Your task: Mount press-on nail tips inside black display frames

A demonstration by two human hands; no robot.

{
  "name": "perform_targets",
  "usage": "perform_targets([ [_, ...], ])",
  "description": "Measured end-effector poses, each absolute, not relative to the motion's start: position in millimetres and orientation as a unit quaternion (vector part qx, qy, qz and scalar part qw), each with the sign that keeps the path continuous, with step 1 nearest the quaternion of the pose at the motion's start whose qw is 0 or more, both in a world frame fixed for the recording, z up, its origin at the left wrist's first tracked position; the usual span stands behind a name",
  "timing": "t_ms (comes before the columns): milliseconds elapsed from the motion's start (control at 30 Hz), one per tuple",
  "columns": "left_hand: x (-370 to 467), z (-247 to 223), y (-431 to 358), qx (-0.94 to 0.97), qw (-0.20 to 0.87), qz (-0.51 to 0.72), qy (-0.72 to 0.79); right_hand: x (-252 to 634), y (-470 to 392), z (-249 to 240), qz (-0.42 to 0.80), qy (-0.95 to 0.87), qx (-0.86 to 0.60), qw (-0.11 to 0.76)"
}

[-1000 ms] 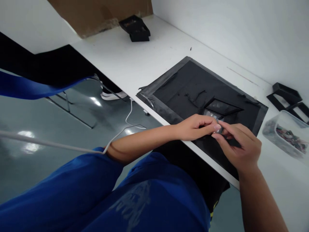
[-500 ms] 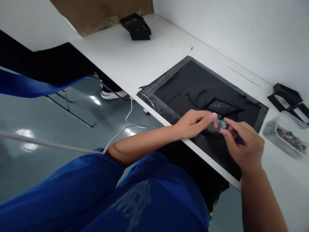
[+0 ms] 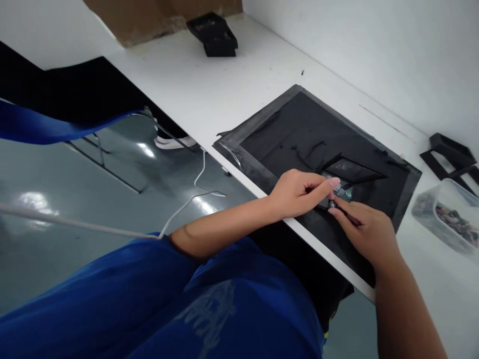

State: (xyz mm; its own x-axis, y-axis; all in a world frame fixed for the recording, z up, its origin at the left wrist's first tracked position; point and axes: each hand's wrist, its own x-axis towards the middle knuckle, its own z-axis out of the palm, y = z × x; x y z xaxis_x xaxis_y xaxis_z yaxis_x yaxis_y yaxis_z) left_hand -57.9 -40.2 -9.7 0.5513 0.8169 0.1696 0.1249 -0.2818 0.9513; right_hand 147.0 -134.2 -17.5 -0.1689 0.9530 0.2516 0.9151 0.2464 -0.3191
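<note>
My left hand (image 3: 299, 193) reaches over the near edge of a black mat (image 3: 284, 132), its fingers closed. What they hold, if anything, is hidden. Close against it, my right hand (image 3: 368, 232) pinches a small shiny dark piece (image 3: 332, 204) between thumb and forefinger; its kind is too small to tell. Just behind the fingertips lie small clear and greenish bits (image 3: 348, 193), partly covered by my hands. A black rectangular frame-like tray (image 3: 354, 169) rests on the mat right beyond them.
To the right stands a clear plastic tub (image 3: 426, 214) with many small mixed parts, near black angular holders (image 3: 447, 149). Another black box (image 3: 220, 45) sits at the table's far end. A white cable (image 3: 179, 214) hangs by my left arm. A blue chair (image 3: 56, 124) is at left.
My right hand has moved left and closer to the left hand, its fingertips now meeting around the small dark piece. The greenish bits are more exposed. The view has shifted slightly.
</note>
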Motion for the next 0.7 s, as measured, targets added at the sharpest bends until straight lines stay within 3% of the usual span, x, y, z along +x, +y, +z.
perform_targets([
  [700,-53.6,-11.6,-40.8,0.756,0.461,0.363,0.290,141.0,-127.0,-16.7,0.051,-0.716,-0.666,0.205],
])
